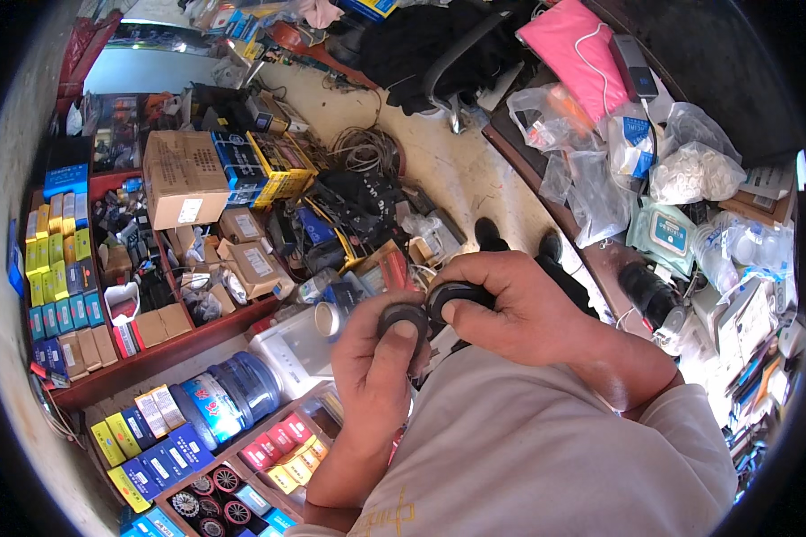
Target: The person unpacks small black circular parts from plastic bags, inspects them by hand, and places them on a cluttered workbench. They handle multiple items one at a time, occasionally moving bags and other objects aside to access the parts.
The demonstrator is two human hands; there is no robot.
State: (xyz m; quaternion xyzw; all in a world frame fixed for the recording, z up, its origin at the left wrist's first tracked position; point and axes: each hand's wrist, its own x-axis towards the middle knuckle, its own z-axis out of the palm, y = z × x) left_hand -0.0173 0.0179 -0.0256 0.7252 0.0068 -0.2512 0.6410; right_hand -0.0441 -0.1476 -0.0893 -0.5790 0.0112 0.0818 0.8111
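Observation:
Near my chest, each hand holds a small rounded black piece, and the two pieces are almost edge to edge. My left hand (369, 359) grips one black round piece (391, 314), with the thumb pressed on its face. The other black oval piece (458, 291) is pinched by my right hand (517, 315) between thumb and bent fingers. Their exact kind cannot be told, nor can I see if they touch. Behind my left hand stands a white cup-like container (328, 319), partly covered by the fingers.
At left, red-framed shelving (134, 346) holds stacked small boxes and a large cardboard box (185, 178). A blue water jug (218, 396) lies on its side below. Cluttered plastic bags (594, 191) and a wipes pack (661, 235) cover the right-hand counter. Coiled cable (366, 151) rests on the floor.

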